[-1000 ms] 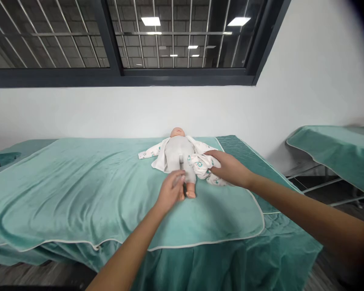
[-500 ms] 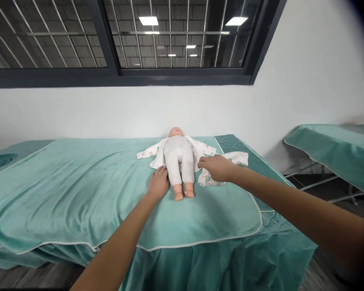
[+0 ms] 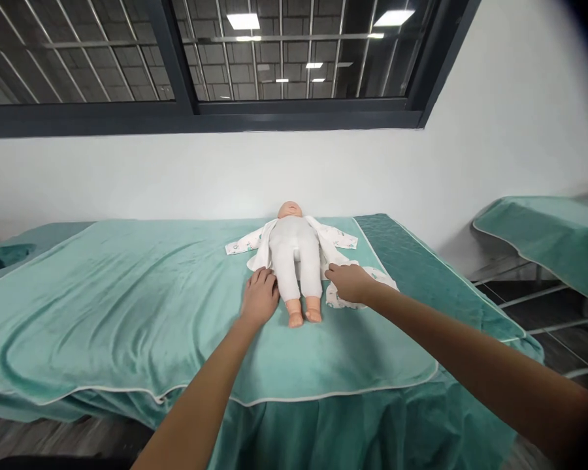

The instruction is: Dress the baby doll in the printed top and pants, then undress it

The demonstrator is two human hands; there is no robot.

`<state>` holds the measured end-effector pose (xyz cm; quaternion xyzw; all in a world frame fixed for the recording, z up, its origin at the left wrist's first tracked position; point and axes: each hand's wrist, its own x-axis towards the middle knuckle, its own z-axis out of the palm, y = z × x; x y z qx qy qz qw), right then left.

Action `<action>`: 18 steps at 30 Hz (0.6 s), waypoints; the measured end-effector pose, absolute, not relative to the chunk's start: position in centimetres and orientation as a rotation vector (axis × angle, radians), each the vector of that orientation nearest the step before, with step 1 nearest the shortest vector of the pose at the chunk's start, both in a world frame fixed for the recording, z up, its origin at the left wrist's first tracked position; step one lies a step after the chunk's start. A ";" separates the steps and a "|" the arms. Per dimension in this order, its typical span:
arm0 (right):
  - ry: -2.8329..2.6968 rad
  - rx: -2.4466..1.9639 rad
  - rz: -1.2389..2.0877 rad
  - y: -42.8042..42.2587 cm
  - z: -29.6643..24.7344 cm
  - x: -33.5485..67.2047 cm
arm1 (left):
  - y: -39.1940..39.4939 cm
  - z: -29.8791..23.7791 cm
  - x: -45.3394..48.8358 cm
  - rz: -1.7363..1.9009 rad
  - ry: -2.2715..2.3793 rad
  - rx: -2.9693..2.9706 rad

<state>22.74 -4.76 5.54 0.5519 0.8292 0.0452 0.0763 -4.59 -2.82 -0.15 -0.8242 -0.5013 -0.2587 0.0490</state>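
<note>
A baby doll [image 3: 295, 254] in a white bodysuit lies on its back on a teal blanket [image 3: 151, 307], head toward the wall. Under it spreads an unbuttoned white printed jacket [image 3: 340, 238]. My left hand [image 3: 259, 297] rests on the blanket beside the doll's left-side leg, fingers bent and close together, nothing visible in them. My right hand [image 3: 349, 282] lies on a white printed garment [image 3: 379, 282] just right of the doll's legs, fingers curled onto the cloth.
The bed [image 3: 436, 274] with a darker teal cover stands against a white wall under a dark-framed window [image 3: 200, 114]. Another teal-covered bed [image 3: 549, 235] stands at the right, with a floor gap between. A dark teal cloth [image 3: 2, 256] lies at far left.
My left hand left the doll's feet and settled beside its leg. The bunched garment beside the doll now lies spread flat under my right hand, and the doll's legs lie straight.
</note>
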 end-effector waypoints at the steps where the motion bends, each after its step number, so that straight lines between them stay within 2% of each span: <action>1: 2.486 1.655 0.125 -4.9 5.6 22.9 | -2.9 -0.1 -4.6 -0.801 -1.523 -2.517; 8: 2.616 1.654 0.006 -7.0 5.8 25.1 | -4.4 -0.6 -5.1 -1.104 -1.472 -2.582; 12: 2.773 1.638 -0.390 -8.5 6.3 26.8 | -7.4 -0.6 -5.2 -1.276 -1.369 -2.639; 16: 2.752 1.871 -0.917 -9.3 7.6 27.2 | -10.5 -0.4 -3.6 -1.143 -1.207 -2.828; 18: 2.715 2.002 -1.049 -9.5 8.1 26.9 | -11.2 -0.4 -2.3 -1.030 -1.138 -2.882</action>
